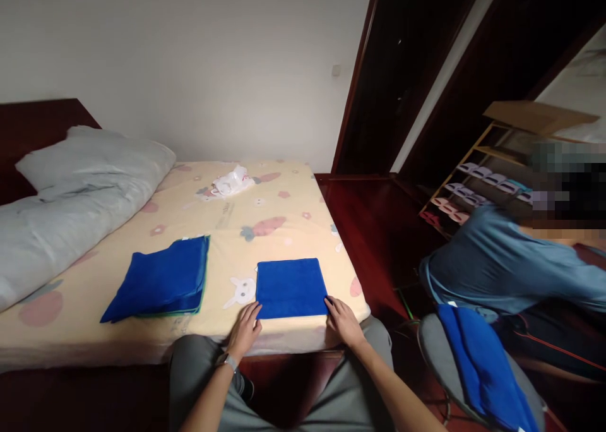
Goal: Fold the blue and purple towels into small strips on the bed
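A single blue cloth (292,287) lies flat and square near the front edge of the bed. My left hand (245,326) has its fingers closed at the near left corner of this cloth. At the near right corner, the fingers of my right hand (344,321) grip the cloth's edge. To the left, a loose stack of blue cloths (163,277) rests on the bed, its corners uneven and a green edge showing underneath.
The bed (303,236) has a printed sheet. On it lie a white plastic bag (231,181) and a grey quilt (95,192). To the right, a person (502,261) sits near a stool (435,350) with blue cloths (487,369). Behind is a slipper rack (478,160).
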A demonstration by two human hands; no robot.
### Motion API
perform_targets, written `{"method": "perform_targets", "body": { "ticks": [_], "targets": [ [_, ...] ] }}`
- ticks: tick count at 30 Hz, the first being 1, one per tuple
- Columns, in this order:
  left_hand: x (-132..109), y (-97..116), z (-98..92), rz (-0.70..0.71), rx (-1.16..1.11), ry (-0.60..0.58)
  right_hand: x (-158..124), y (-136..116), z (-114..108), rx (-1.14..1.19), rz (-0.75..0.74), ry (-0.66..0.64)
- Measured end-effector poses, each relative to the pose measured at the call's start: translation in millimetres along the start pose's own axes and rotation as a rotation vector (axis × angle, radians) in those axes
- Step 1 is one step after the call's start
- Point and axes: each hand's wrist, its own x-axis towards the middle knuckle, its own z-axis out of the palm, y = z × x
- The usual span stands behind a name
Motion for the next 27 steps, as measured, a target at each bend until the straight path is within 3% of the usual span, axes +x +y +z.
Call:
{"method": "perform_targets", "body": {
  "ticks": [6,13,16,23,27],
  "targets": [
    [9,-8,-9.8,0.11,0.085,-0.013,9,2,-3,-0.026,-0.011,-0.023],
    [-16,-6,-19.5,0.225,0.081,-0.02,-13,1,-23,-0.078,-0.167,-0.042],
    [-25,-3,-16.8,0.127,-0.04,-0.026,-23,-2,-20,0.101,-0.068,-0.024],
    [-15,-7,-1.5,-0.299,-0.388,0.014,-8,2,-5,0.753,0.426,0.055],
    [3,0,14.1,-0.475,-0.387,0.156,9,-1,0,0.754,0.502,0.065]
  ]
}}
